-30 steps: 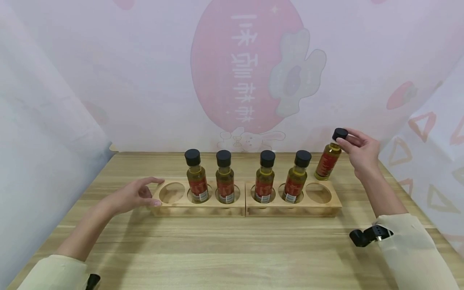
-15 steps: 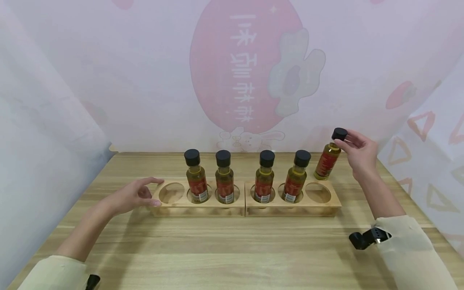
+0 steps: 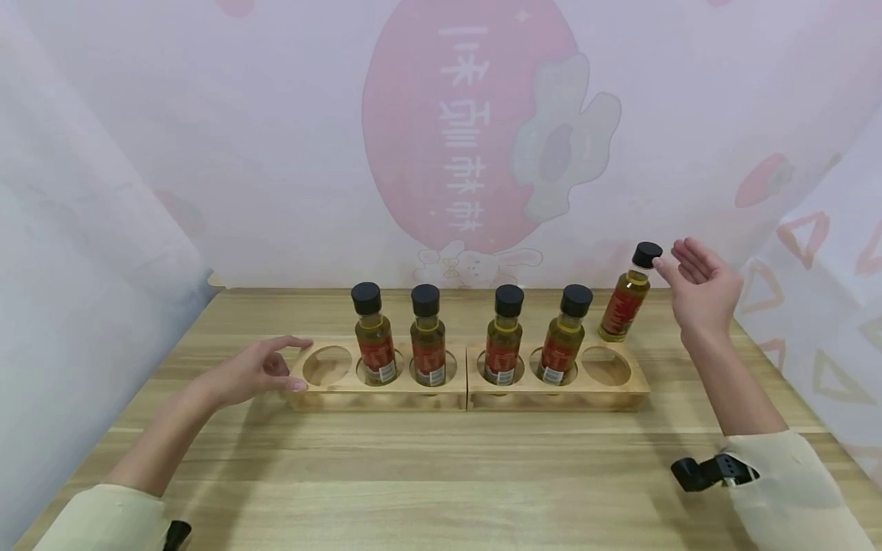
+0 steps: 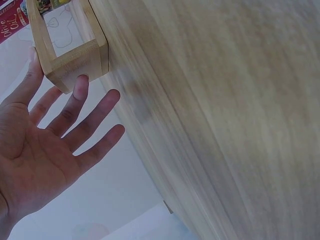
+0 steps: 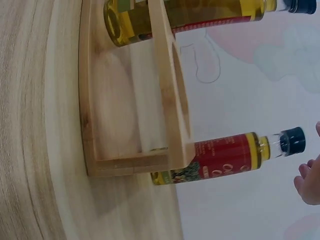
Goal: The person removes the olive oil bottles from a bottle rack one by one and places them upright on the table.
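An olive oil bottle (image 3: 624,301) with a black cap and red label stands on the table behind the right-hand wooden rack (image 3: 558,402). Just right of its cap is my right hand (image 3: 706,291), fingers extended and apart from the bottle; only part of this hand (image 5: 311,185) shows in the right wrist view. My left hand (image 3: 244,371) touches the left end of the other wooden rack (image 3: 379,402), thumb at the front and index finger toward the back. In the left wrist view its fingers (image 4: 92,122) are spread, the middle one touching the end panel.
Two more oil bottles stand in each rack, among them one (image 3: 429,348) left of the seam and one (image 3: 503,348) right of it. Both outermost holes hold nothing. A printed cloth (image 3: 296,153) hangs behind the wooden table (image 3: 441,474).
My right hand has let go of the bottle's cap, spread its fingers and drawn back to the right. The bottle stays standing in place. My left hand has not moved.
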### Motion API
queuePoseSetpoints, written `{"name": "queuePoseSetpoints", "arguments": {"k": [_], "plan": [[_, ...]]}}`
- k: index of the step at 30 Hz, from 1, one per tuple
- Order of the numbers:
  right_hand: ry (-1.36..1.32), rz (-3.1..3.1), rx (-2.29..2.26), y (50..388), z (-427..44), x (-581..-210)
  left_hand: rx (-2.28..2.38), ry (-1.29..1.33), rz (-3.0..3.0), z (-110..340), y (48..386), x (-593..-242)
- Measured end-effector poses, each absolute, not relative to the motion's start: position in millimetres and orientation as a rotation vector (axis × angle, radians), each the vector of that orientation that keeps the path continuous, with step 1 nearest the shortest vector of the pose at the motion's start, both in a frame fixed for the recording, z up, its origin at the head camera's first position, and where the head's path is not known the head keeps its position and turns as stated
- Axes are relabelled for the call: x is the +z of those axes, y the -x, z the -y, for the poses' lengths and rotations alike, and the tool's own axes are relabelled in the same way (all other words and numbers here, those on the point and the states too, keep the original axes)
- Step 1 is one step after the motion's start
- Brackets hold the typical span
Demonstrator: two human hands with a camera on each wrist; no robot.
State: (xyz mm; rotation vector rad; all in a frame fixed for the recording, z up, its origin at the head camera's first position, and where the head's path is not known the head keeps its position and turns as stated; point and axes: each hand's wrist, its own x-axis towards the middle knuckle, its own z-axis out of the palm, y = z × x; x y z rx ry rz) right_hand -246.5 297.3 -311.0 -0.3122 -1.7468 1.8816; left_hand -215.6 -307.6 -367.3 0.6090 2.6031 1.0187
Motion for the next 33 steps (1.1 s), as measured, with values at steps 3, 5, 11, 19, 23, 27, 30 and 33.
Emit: {"name": "queuePoseSetpoints", "arguments": {"k": [3,5,11,19,23,27,30,33], "plan": [[0.267,1.73,1.855,242,-293,-305,1.019,-0.615,-2.606,308,216,-367],[0.208,1.709,1.859,240,-290,-302,1.017,-0.612,-2.607,308,216,-366],[0.018,1.736,1.88,231,-279,-296,1.012,-0.607,-2.61,308,216,-366],[-0.211,1.787,1.949,223,-273,-296,1.025,-0.609,-2.6,308,215,-367],[-0.278,1.804,1.976,222,-271,-297,1.025,-0.608,-2.6,308,216,-367],[-0.356,1.821,2.003,221,-268,-297,1.027,-0.615,-2.602,308,216,-367],[-0.42,1.86,1.989,219,-266,-299,1.031,-0.627,-2.604,309,215,-368],[-0.479,1.924,1.965,218,-265,-301,1.03,-0.638,-2.612,309,215,-368]]}}
